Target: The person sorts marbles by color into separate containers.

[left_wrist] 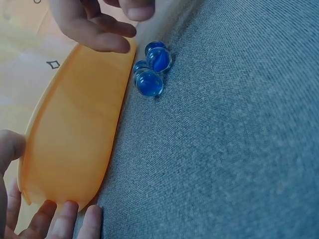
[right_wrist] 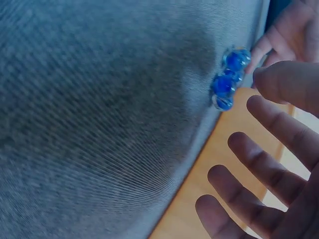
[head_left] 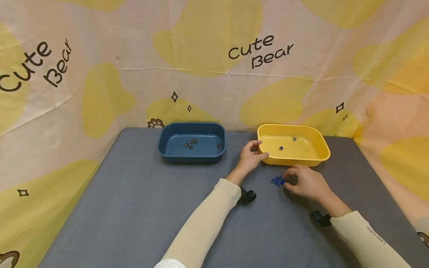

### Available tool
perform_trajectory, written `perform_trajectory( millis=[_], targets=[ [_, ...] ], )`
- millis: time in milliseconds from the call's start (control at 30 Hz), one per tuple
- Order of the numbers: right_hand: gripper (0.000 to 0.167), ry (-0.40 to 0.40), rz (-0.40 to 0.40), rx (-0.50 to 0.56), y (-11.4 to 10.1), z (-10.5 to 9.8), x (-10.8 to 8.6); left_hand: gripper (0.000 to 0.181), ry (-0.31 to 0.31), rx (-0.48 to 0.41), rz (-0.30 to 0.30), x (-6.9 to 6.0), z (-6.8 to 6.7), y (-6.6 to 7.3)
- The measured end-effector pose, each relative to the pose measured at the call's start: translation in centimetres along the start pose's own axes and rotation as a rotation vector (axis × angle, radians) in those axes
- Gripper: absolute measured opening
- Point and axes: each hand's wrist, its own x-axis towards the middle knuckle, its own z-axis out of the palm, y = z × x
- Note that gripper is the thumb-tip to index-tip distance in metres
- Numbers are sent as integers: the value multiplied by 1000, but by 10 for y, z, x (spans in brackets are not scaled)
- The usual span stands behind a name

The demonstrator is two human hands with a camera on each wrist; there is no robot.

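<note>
Where marbles [left_wrist: 159, 60] cluster, right fingers [right_wrist: 254, 154] hover; left fingers [left_wrist: 65, 220] hold the yellow tub [head_left: 298, 162].

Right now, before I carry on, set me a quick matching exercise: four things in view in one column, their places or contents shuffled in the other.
Things
1. blue tub
2. yellow tub
3. left hand
4. cluster of blue marbles

Places or contents
A. on the tabletop, close to the right hand
B. two marbles visible inside
C. touching a tub's end
D. five brownish marbles visible inside

Pairs: 1-D, 2-B, 3-C, 4-A
</note>
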Motion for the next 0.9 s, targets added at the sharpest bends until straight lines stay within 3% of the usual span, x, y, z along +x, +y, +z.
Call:
perform_trajectory(
  millis=[400,900],
  targets=[
    [16,12,-17,-8,4,12,4,44,7,1,-5,1,1,0],
    [16,-1,-19,-18,2,10,8,43,9,1,-5,-1,1,0]
  ],
)
